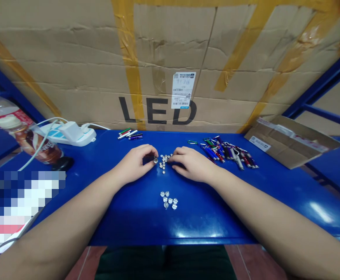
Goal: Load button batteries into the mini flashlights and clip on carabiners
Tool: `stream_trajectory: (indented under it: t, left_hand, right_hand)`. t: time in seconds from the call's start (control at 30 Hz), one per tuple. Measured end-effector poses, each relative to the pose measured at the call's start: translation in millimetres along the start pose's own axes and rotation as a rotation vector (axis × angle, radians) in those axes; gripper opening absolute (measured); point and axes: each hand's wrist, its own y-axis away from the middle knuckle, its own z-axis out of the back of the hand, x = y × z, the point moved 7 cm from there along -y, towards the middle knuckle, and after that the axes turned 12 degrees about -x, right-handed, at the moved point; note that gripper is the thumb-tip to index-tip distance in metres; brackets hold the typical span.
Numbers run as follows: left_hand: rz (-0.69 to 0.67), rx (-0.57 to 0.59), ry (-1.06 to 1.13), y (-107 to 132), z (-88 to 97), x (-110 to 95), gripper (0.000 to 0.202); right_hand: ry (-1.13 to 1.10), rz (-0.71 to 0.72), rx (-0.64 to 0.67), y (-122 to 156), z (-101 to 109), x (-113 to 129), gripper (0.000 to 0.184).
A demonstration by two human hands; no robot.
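My left hand [136, 163] is closed, thumb and fingers pinching a small tube with a round silver end [156, 160]; most of it is hidden by the fingers. Just right of it lies a loose group of small silver button cells [163, 163]. My right hand [191, 163] rests over the right side of this group, its fingertips touching or almost touching the cells and its thumb apart from the forefinger. Nearer to me sit several slotted silver caps [170, 200] on the blue table [135, 217].
Several coloured penlights [228, 151] with clips lie heaped at right, beside an open cardboard box [292, 144]. A few more penlights [130, 134] lie at the back. At left are a power strip [85, 136] and a bottle [38, 144]. A large carton [100, 77] stands behind.
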Motion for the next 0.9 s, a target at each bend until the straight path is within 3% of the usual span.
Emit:
stream_trajectory:
  t: [0.2, 0.6, 0.73, 0.83, 0.9]
  left_hand:
    - [0.019, 0.014, -0.032, 0.1, 0.0, 2.7, 0.010]
    - [0.029, 0.021, -0.005, 0.0, -1.9, 0.7, 0.008]
    - [0.043, 0.029, 0.021, 0.5, -3.7, 0.1, 0.009]
    - [0.056, 0.046, 0.045, 1.3, -6.4, -0.8, 0.011]
    - [0.050, 0.053, 0.072, 1.6, -7.7, -3.3, 0.012]
  right_hand:
    - [0.077, 0.006, -0.031, -6.0, -11.8, 2.9, 0.032]
    - [0.050, -0.013, -0.086, -13.9, -17.5, 3.6, 0.015]
    - [-0.049, -0.022, -0.247, -13.2, -5.2, 4.4, 0.011]
    - [-0.239, -0.041, -0.451, -9.5, 14.5, 6.5, 0.009]
    - [-0.356, 0.003, -0.509, -7.4, 22.9, 12.7, 0.008]
